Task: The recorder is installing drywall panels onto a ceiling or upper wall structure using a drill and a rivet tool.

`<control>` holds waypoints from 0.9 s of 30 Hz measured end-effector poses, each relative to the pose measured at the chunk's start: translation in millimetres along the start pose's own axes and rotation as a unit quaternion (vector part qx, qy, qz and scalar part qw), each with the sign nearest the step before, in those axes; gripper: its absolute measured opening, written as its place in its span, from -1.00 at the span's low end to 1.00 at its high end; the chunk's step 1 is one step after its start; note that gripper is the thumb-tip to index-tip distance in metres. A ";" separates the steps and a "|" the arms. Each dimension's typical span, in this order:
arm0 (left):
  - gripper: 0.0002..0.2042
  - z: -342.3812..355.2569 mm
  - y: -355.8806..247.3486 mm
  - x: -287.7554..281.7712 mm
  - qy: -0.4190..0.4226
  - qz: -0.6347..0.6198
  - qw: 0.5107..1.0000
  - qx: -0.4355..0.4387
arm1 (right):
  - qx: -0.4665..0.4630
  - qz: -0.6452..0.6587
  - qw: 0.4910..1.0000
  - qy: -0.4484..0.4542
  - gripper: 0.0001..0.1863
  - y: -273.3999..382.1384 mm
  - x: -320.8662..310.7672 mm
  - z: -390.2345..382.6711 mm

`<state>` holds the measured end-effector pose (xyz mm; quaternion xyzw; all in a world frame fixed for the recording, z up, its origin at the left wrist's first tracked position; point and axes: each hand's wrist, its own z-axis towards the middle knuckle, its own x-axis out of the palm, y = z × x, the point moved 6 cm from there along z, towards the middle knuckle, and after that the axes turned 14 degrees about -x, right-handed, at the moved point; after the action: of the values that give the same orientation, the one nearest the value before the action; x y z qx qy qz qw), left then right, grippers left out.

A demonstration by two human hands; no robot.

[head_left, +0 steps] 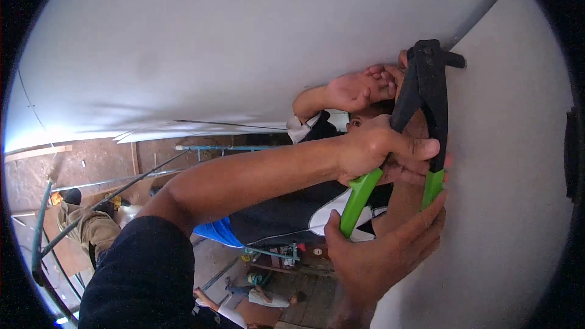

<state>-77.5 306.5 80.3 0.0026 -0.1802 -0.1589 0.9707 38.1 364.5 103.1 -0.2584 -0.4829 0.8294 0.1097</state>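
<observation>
A hand riveter (431, 88) with a black body and green handle grips stands upright against the white wall panel (499, 146). Its nose points right, at or very close to the panel; I cannot tell whether it touches. My left hand (381, 146) is closed around the black arms just above the grips, thumb lying across them. From below, my right hand (390, 253) wraps the green grips, which are spread apart. Just behind the tool, a co-worker's hand (359, 90) is raised near the grey seam; that person's other arm is partly hidden behind my hands.
A large white panel (183, 42) spans the top. The co-worker in a black and white shirt (274, 213) is close behind my left forearm. Scaffold pipes (46, 225) and another person's khaki-clothed legs (91, 225) are at left. More people (268, 297) appear far below.
</observation>
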 end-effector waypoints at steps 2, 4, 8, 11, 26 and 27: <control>-0.68 1.5 1.8 -5.7 -0.030 0.038 0.999 0.003 | 0.020 0.032 0.999 -0.023 0.30 -1.1 2.8 -1.3; -0.68 3.0 2.9 -7.3 -0.037 0.045 0.998 0.007 | 0.021 0.035 0.999 -0.019 0.28 -4.1 3.7 0.8; -0.70 9.0 6.8 -10.8 -0.077 0.100 0.992 0.008 | 0.023 0.071 0.997 -0.018 0.23 -14.1 7.9 -3.3; -0.72 9.0 9.9 -4.4 -0.074 0.042 0.996 0.038 | 0.021 0.003 0.999 -0.024 0.21 -13.1 6.9 -1.9; -0.49 34.2 14.5 4.8 -0.254 0.112 0.956 0.099 | 0.077 0.141 0.969 -0.187 -0.35 -55.2 12.0 -0.1; -0.46 32.5 13.9 3.5 -0.258 0.131 0.951 0.107 | 0.080 0.143 0.969 -0.183 -0.35 -56.0 7.8 -4.6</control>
<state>-81.6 320.3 112.8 0.0414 -0.4388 -0.0059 0.8976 30.2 399.9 146.8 -0.1586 -0.3852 0.9055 -0.0803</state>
